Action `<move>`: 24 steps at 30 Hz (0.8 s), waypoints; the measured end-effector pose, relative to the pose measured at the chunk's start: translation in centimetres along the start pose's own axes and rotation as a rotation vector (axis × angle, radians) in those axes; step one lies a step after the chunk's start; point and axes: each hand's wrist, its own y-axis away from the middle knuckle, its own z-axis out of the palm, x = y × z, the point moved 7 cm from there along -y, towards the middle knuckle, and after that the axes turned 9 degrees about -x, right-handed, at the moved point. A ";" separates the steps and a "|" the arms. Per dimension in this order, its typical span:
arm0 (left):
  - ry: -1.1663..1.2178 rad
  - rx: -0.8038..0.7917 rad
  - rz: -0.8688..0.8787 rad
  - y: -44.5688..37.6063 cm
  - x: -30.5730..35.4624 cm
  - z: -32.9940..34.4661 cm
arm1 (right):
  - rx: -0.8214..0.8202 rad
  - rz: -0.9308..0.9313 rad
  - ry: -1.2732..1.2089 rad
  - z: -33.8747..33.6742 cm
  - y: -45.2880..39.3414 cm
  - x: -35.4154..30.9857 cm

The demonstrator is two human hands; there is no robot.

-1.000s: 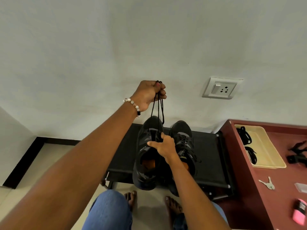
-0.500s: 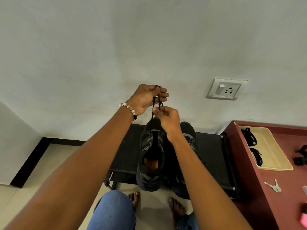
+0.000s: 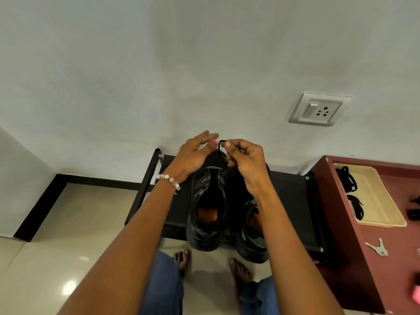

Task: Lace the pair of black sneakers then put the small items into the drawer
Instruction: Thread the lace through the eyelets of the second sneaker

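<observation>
Pinching a black lace (image 3: 220,148) between thumb and curled fingers, the right hand (image 3: 246,163) holds it raised above the sneakers. The lace runs down from the fingertips toward the left sneaker (image 3: 208,205); where it enters the shoe is hidden behind the hand. The left hand (image 3: 193,154) hovers just beside the right, fingers spread and blurred, grasping nothing. A bead bracelet (image 3: 169,181) circles the left wrist.

Both sneakers sit side by side on a low black rack (image 3: 288,196) against the wall, heels toward the person. The right sneaker (image 3: 252,244) is partly covered by the right forearm. Orange insoles show inside both shoes.

To the right stands a dark red table (image 3: 354,264). On it, a cream tray (image 3: 381,201) contains two bundles of black laces (image 3: 346,180), one behind the other. A set of keys (image 3: 378,247) lies on the table near the tray, apart from it. A pink item at the right frame edge is cut off. A wall socket (image 3: 318,110) is mounted above the rack. The person's bare feet rest on the tiled floor below the rack.
</observation>
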 end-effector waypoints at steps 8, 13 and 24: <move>0.311 0.099 0.089 1.3 -2.9 0.4 | 0.324 0.057 -0.283 -4.6 1.2 4.1; 0.305 0.341 0.074 2.3 -4.4 -3.0 | 0.608 0.177 -0.043 -8.1 1.9 6.3; -0.065 0.057 0.069 -0.9 -3.2 1.0 | -0.046 -0.138 0.515 1.1 -0.8 3.9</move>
